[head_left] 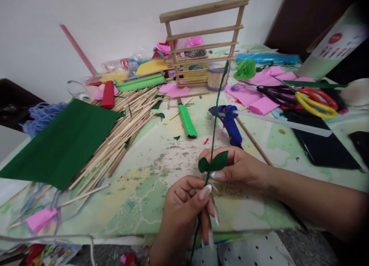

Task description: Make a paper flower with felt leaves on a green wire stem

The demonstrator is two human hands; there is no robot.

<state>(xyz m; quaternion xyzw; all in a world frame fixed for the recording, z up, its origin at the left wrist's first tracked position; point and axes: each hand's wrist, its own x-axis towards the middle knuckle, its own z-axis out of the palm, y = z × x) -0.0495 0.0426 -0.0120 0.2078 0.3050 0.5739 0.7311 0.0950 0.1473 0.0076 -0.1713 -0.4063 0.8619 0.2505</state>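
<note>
My left hand [191, 206] pinches a long, thin green stem [215, 123] between thumb and forefinger near the table's front edge. The stem rises almost upright, leaning slightly right, and its lower end hangs below the hand. Two dark green paper leaves [218, 161] stand out from the stem just above my left fingers. Against the right leaf, my right hand [236, 168] holds thumb and forefinger closed on it. A blue glue gun [229, 123] lies beyond my right hand, with a long clear glue stick [282, 122] extending from it.
A green cutter [187, 121] lies mid-table. Wooden sticks [123, 131] and a dark green sheet [63, 143] cover the left. Behind stands a stick frame [204, 29]. Scissors [314, 104], pink paper [265, 85] and a dark phone [325, 143] lie right.
</note>
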